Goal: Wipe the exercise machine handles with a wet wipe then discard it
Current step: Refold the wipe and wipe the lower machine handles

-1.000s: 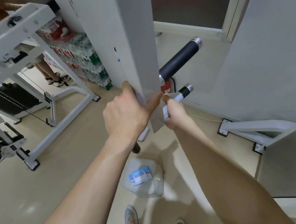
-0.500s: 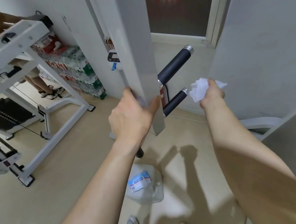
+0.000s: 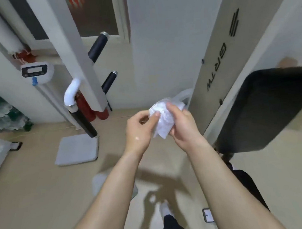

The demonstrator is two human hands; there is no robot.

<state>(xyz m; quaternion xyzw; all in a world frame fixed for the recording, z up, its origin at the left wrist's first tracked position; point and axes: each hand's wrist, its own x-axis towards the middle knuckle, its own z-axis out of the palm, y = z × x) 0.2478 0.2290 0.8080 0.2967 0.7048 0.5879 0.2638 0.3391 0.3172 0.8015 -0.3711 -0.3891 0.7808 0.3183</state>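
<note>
While pinched by left hand (image 3: 138, 129) and cupped in right hand (image 3: 183, 125), treat wet wipe (image 3: 162, 117) as light, limp, likely damp: grip bunched middle, not trailing corners.

L grip (image 3: 138, 128) has let go of the white post (image 3: 78, 56) & come across to centre, thumb + fingers now pinching the wet wipe (image 3: 163, 118). R grip (image 3: 181, 124) was rubbing the lower handle (image 3: 109, 81) 1 s ago, then lifted clear w/ the wipe balled up. It now holds the wipe in front of the body, both grips on it. Wipe & handle now well apart. View has swung right: black pad (image 3: 265, 107) & phone (image 3: 207, 215) on the floor now in frame.
</note>
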